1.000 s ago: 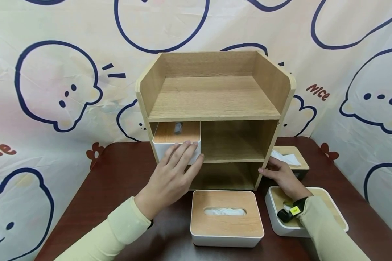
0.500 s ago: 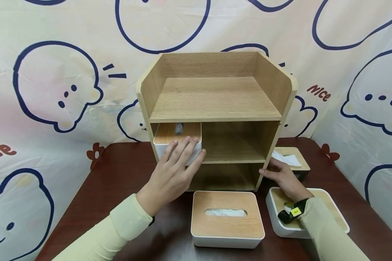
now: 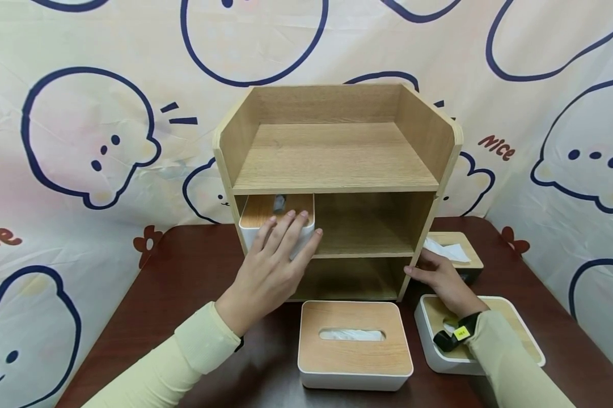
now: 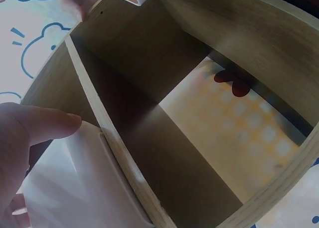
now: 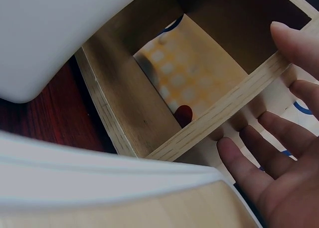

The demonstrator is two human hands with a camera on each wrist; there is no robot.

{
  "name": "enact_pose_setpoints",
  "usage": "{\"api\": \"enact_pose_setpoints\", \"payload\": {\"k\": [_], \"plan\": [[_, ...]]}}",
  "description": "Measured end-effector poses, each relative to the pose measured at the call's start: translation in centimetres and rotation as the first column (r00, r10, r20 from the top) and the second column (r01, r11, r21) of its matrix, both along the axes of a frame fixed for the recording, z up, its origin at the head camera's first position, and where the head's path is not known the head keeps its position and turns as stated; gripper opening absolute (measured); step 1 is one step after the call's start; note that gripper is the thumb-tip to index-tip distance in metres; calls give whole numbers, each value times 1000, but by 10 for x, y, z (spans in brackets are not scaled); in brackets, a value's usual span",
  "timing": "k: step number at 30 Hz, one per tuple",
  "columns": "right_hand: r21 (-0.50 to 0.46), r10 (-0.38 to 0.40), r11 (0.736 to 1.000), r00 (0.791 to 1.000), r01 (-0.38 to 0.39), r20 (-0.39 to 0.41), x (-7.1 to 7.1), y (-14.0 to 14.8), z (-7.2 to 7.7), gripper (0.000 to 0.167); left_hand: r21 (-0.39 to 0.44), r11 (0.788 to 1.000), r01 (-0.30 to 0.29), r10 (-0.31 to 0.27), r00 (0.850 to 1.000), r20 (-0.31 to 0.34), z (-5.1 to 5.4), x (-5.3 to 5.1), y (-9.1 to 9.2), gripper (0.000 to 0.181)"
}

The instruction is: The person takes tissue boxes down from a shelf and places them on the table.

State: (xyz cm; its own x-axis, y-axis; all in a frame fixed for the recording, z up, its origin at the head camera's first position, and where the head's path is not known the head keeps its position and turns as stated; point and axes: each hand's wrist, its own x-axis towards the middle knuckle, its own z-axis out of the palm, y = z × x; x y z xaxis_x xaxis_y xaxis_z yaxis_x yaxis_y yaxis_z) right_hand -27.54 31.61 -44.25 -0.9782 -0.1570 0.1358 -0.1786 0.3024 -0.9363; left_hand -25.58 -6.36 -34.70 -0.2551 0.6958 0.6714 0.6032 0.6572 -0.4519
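A wooden desktop shelf (image 3: 337, 153) stands on a dark table. In its middle tier, at the left, a white tissue box with a wood-look lid (image 3: 260, 209) sits with its front sticking out slightly; a small grey object (image 3: 279, 202) shows at its slot. My left hand (image 3: 270, 272) lies against the box's front, fingers extended and fingertips over the front rim. In the left wrist view the thumb (image 4: 55, 125) touches the box's edge. My right hand (image 3: 446, 280) holds the shelf's right side panel (image 5: 219, 111), thumb at the front edge, fingers against the outer face.
Before the shelf stands another tissue box with a wood-look lid (image 3: 354, 351). A third white box (image 3: 512, 323) is under the right forearm. Behind it sits a dark box with a wood-look top (image 3: 466, 243) and tissue sticking out. Printed cloth (image 3: 102, 170) encloses the table (image 3: 194, 272).
My left hand has crept slightly upward, its fingertips now higher over the box's front rim. The box shows hardly any shift. My right hand stays on the side panel.
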Motion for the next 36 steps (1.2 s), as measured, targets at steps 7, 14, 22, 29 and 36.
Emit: {"api": "enact_pose_setpoints", "payload": {"k": [7, 14, 22, 29, 36], "plan": [[-4, 3, 1000, 1000, -3, 2, 0, 0, 1, 63, -13, 999, -33, 33, 999, 12, 0, -1, -1, 47], [-5, 1, 1000, 1000, -1, 0, -1, 1, -1, 64, 1, 999, -39, 39, 999, 15, -2, -4, 1, 48], [-2, 0, 1000, 1000, 0, -8, 0, 1, -1, 65, 10, 999, -32, 32, 999, -15, -2, -5, 4, 47], [8, -2, 1000, 1000, 2, -5, 1, 0, 1, 65, 8, 998, -65, 65, 997, -49, 0, -5, 6, 48], [17, -5, 1000, 1000, 5, 1, 1, 0, 0, 65, -1, 995, -98, 97, 994, -45, 4, -4, 8, 94]]}}
